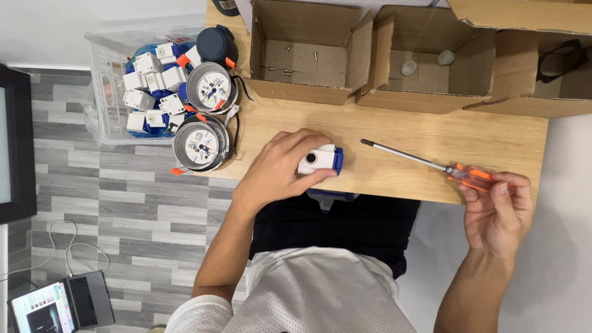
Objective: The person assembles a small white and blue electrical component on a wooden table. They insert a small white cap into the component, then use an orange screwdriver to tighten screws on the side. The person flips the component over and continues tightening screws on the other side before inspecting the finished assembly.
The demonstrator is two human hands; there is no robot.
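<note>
My left hand [277,169] rests on the wooden table [394,132] and grips a small white and blue plastic part [320,160] with a round hole in its face. Another blue piece [330,197] shows just below the table edge, under that part. My right hand [496,209] is off the table's right corner and holds a screwdriver [431,163] by its clear orange handle. The metal shaft points up and left over the table, its tip apart from the white part.
Two round downlights [206,117] sit at the table's left corner beside a clear bin [102,92] of white and blue parts. Open cardboard boxes stand at the back: one with screws [302,52], one with white caps [425,61]. A laptop [61,305] lies on the floor.
</note>
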